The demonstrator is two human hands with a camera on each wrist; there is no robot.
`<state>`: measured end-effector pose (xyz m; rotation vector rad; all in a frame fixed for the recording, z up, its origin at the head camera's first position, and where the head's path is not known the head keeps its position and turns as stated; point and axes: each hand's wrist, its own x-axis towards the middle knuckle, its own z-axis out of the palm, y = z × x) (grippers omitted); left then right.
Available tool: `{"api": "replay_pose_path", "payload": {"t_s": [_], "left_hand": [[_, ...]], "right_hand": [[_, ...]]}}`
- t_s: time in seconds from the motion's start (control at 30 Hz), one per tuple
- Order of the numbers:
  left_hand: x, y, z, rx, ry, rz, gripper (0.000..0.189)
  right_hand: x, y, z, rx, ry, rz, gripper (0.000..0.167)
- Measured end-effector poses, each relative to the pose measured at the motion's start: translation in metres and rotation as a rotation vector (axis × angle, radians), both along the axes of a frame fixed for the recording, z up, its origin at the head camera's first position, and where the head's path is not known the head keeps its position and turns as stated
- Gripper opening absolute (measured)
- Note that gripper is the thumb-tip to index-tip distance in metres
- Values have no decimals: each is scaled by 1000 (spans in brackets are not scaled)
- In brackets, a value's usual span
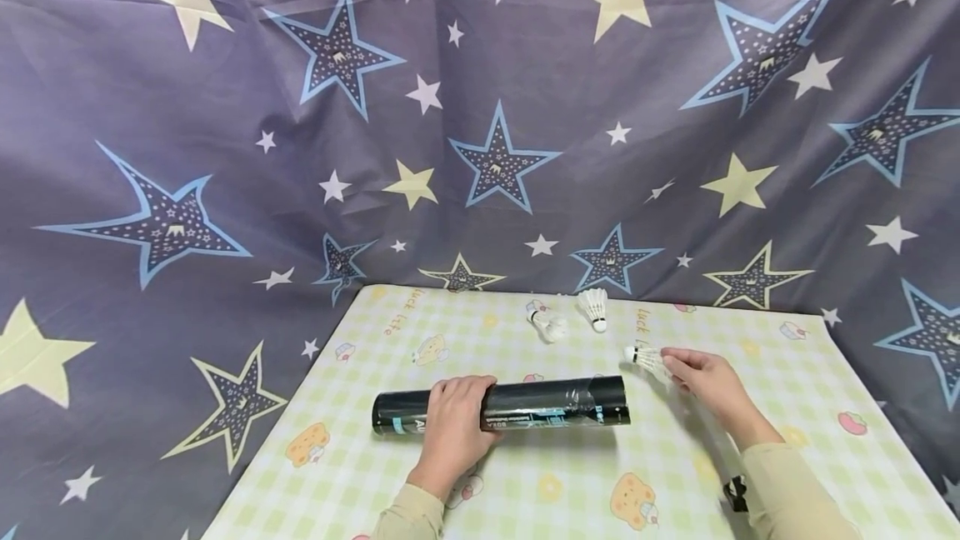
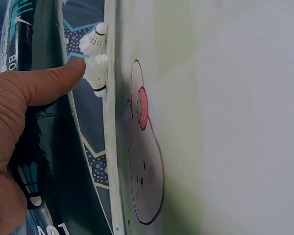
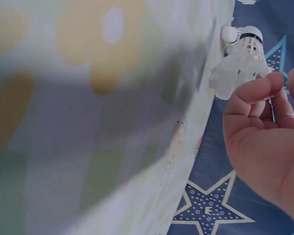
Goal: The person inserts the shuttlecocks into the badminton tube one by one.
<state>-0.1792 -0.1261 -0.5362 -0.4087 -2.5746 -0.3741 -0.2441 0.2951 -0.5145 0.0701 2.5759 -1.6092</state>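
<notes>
My left hand [image 1: 456,432] grips a long black shuttlecock tube [image 1: 558,403] around its left half. The tube lies sideways across the front of my view, with blue and white lettering on it. In the left wrist view, the thumb [image 2: 54,84] stretches across the tube's dark side. Right of the tube's end, my right hand [image 1: 708,386] pinches a white shuttlecock [image 1: 643,357] by its feathers, its cork pointing left. The right wrist view shows the feather skirt [image 3: 237,73] at the fingertips; the exact contact is partly hidden.
Two more shuttlecocks lie near the table's back edge: one on its side [image 1: 549,325], the other [image 1: 594,308] with its cork toward me. A checked, cartoon-printed cloth [image 1: 555,482] covers the table. Behind it hangs a dark star-patterned curtain [image 1: 420,140].
</notes>
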Motion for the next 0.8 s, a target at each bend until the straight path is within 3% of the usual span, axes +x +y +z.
{"api": "replay_pose_path", "payload": {"t_s": [0.13,0.4,0.63,0.8], "left_hand": [[0,-1,-1,4,3,-8,86],[-1,0,1,4,-11,-8,85],[-1,1,3,5,-43,4,85],[-1,2,2,5,-32,0,85]], "right_hand": [[14,3,5,-22,0,12,59],[40,2,21,-164,29,60,50],[56,-5,32,-146,65,154,42],[64,-8,34,-128,64,159,43]]}}
